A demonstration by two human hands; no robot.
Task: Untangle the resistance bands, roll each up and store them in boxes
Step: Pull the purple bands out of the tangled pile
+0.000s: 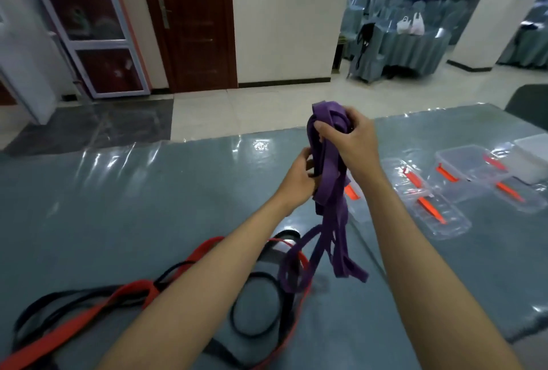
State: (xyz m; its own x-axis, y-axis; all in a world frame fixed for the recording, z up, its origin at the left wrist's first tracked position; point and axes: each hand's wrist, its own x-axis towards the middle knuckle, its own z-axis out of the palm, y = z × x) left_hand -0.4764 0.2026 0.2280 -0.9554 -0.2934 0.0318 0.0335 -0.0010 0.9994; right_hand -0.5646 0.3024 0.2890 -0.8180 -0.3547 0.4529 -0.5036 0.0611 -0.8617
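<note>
Purple band: we hold it up over the grey-blue table, gathered into a loose bundle of several folds, with its free loops hanging down and trailing toward the red and black bands below.
Right hand: we curl the fingers round the top of the bundle, thumb across the front; it is closed firmly on the purple band and carries most of it.
Left hand: we pinch the same bundle lower down from the left side, fingers wrapped onto the strands; how many strands it has we cannot tell.
Red band: it lies flat on the table near us, crossing under our left forearm, apparently still tangled with the black ones.
Black bands: thin loops lie on the table among the red one, one loop open and round.
Boxes: clear tubs with orange clips sit to the right on the table, well apart from the bands, beside flat clear lids.
Handling: we judge the purple band light, soft and floppy, with a rubbery grip that clings to itself rather than slides; it will spring loose if we relax.
Where to hold: we think it best to keep the top folds gripped and draw one flat strand at a time through the lower hand, so the strap stays untwisted for rolling.
Risk: the hanging loops could snag the red band as we lift.
</note>
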